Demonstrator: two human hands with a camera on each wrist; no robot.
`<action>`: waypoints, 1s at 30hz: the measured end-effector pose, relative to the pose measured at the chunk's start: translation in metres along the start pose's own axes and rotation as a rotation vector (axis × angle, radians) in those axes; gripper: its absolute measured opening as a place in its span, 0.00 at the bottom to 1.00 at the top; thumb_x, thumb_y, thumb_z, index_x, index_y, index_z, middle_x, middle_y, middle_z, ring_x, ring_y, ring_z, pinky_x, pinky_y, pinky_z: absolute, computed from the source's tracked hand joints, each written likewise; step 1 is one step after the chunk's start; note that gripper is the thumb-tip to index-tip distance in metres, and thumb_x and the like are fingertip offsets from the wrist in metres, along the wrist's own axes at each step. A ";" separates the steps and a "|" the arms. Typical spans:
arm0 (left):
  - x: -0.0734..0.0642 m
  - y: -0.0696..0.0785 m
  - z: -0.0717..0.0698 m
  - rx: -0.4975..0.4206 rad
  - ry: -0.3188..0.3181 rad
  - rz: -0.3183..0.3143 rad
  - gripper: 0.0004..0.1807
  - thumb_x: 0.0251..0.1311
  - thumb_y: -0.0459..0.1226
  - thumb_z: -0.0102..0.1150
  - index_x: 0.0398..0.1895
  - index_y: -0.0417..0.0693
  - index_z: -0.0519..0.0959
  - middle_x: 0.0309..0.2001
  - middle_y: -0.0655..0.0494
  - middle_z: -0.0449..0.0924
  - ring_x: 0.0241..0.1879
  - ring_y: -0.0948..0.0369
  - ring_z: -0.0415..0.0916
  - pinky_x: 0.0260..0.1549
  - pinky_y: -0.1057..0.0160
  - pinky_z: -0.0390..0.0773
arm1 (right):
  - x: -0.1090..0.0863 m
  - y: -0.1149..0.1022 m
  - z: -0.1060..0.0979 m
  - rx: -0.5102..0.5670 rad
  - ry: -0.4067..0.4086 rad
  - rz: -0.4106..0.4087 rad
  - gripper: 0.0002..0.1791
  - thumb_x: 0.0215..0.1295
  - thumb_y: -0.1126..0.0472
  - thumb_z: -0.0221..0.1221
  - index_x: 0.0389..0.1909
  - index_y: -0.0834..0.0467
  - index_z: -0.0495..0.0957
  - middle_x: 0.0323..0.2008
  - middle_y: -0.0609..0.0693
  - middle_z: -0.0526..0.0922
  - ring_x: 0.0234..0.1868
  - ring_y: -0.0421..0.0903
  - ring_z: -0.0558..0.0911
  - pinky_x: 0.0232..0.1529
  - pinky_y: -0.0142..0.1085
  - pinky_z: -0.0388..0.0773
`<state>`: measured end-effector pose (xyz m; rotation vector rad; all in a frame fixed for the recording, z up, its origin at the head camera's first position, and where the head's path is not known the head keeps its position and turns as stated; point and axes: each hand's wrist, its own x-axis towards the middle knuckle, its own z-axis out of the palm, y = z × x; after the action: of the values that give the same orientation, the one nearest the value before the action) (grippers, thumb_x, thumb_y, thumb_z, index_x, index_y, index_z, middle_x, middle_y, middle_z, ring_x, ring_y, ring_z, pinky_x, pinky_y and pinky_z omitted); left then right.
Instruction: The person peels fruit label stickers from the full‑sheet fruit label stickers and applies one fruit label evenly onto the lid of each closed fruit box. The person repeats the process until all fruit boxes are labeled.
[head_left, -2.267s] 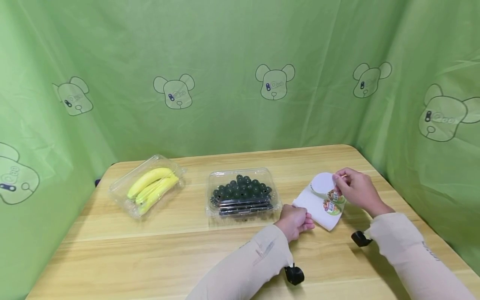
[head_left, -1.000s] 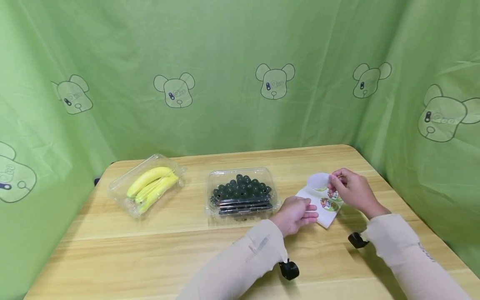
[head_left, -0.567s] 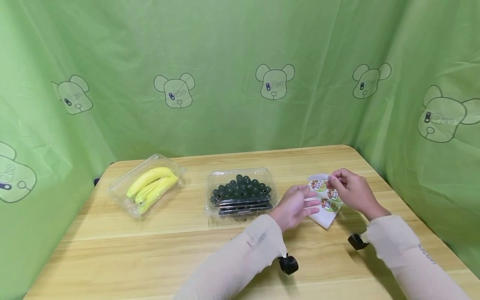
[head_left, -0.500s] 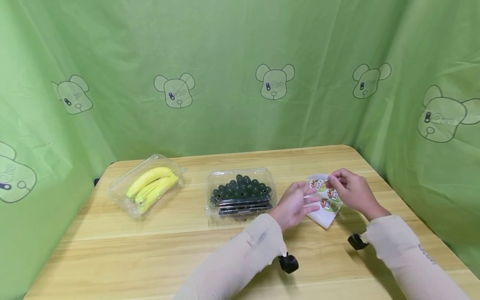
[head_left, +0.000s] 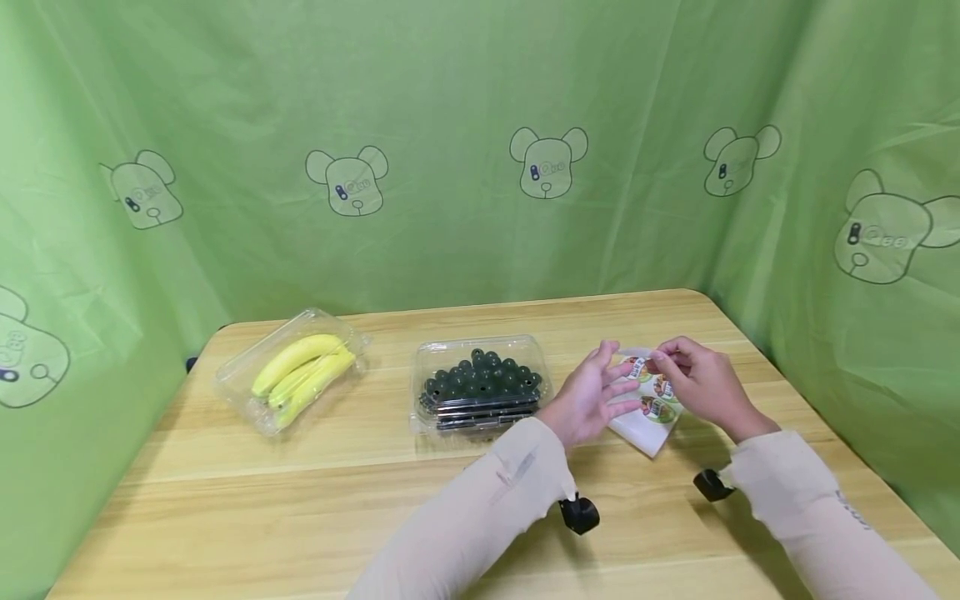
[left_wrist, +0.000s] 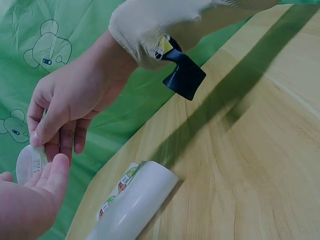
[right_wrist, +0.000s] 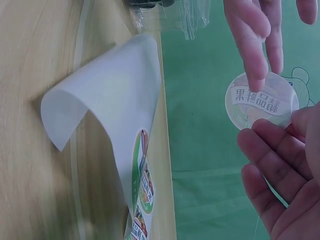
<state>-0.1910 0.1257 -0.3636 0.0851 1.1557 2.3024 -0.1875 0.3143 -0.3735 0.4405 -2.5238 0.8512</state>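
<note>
My right hand (head_left: 708, 387) pinches the edge of a round fruit sticker (right_wrist: 244, 111) between thumb and fingers; its see-through back with mirrored lettering faces the right wrist camera. My left hand (head_left: 585, 402) is beside it, palm up and fingers spread, and one fingertip overlaps the sticker in the right wrist view. Under both hands lies a curled white sticker sheet (head_left: 642, 433) with several round fruit labels on it. The left wrist view shows the sheet (left_wrist: 135, 205) rolled over, with the sticker (left_wrist: 26, 162) held above and away from it.
A clear clamshell box (head_left: 424, 357) of dark grapes (head_left: 480, 379) stands left of my left hand. Farther left, another clear box (head_left: 243, 367) holds bananas (head_left: 300, 367). The wooden table (head_left: 300, 508) is backed by a green curtain (head_left: 450, 250) on three sides.
The sticker has come up off the sheet in my right hand, which has barely moved. My left hand has let go of the sheet, risen and turned palm up with fingers spread.
</note>
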 end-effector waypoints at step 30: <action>0.002 0.005 -0.002 0.170 0.058 -0.013 0.30 0.71 0.57 0.40 0.56 0.42 0.75 0.52 0.50 0.75 0.50 0.51 0.72 0.55 0.45 0.72 | 0.004 0.004 -0.002 0.047 -0.064 0.059 0.13 0.76 0.62 0.45 0.52 0.66 0.71 0.33 0.64 0.85 0.32 0.50 0.84 0.30 0.31 0.79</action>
<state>-0.1956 0.1236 -0.3614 0.0752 1.3766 2.2045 -0.1918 0.3178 -0.3715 0.4155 -2.5912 0.9341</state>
